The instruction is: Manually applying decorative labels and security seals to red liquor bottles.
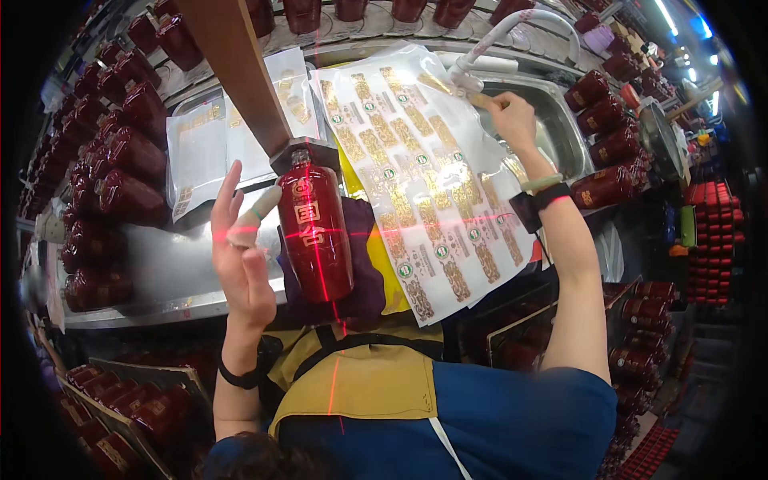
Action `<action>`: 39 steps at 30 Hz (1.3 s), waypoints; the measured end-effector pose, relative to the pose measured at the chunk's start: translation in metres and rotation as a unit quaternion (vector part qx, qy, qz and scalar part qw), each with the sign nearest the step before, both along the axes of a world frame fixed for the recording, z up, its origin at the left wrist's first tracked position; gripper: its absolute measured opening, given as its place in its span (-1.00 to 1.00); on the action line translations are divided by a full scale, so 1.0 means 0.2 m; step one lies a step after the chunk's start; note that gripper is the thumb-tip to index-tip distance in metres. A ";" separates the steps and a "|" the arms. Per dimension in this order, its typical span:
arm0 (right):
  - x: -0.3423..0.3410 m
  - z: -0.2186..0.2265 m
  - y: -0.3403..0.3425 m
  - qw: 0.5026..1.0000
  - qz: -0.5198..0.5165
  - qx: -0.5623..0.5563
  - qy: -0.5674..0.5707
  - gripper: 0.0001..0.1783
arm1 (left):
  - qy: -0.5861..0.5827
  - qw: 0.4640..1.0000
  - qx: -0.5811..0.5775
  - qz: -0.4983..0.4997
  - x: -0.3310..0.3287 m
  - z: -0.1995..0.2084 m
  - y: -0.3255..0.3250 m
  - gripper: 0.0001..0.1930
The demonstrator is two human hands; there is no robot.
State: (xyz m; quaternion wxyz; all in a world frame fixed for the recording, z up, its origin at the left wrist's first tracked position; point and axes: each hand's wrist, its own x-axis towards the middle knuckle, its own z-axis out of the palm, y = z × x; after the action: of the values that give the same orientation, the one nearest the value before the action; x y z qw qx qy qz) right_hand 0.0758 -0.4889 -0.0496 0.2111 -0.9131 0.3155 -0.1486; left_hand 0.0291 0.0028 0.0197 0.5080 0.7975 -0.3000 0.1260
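A dark red glass bottle (317,240) with gold characters lies on a dark purple cloth (364,276), its neck end at a dark holder (302,154) under a wooden post. Red light lines cross on the bottle. My left hand (245,260) is open beside its left side, fingers stretched; a pale cover is on one finger, close to the glass. Over the sink edge, my right hand (514,120) pinches a small gold-brown decal strip (480,101). Below it lies a large white sheet (364,96) printed with rows of gold decals.
A steel sink (564,128) with a white curved faucet (520,18) stands at the far right. More sheets (196,156) lie in a tray at the left. Red bottles (132,196) crowd the left, back and right sides. The wooden post (232,64) rises before me.
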 end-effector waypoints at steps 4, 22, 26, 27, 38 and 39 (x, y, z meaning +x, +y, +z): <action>-0.11 0.39 0.35 0.956 0.190 -0.177 -0.134 -0.87 | -0.011 0.998 -0.001 -0.065 0.07 0.09 -0.07 -0.52; -0.39 0.51 1.20 0.834 0.490 0.235 -0.099 -0.63 | 0.114 0.960 -0.243 -0.080 0.00 0.23 -0.20 -0.67; -0.42 0.50 1.19 0.821 0.494 0.285 -0.022 -0.79 | 0.115 0.953 -0.279 -0.034 -0.07 0.18 -0.08 -0.69; -0.44 0.52 1.18 0.812 0.502 0.298 -0.012 -0.81 | 0.134 0.951 -0.276 -0.029 -0.09 0.15 -0.03 -0.69; -0.61 0.44 1.29 0.854 0.402 0.324 0.067 -0.82 | 0.382 0.874 -0.298 0.037 -0.29 -0.15 0.11 -0.87; -0.61 0.40 1.30 0.869 0.390 0.300 0.043 -0.81 | 0.383 0.873 -0.298 0.038 -0.27 -0.19 0.11 -0.87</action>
State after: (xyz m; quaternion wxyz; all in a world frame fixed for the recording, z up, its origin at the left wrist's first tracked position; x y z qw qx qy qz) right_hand -0.0455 -0.2286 0.0295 0.5019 -0.8600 -0.0279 0.0873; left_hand -0.0248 0.0244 -0.0180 0.7916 0.6049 0.0007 -0.0865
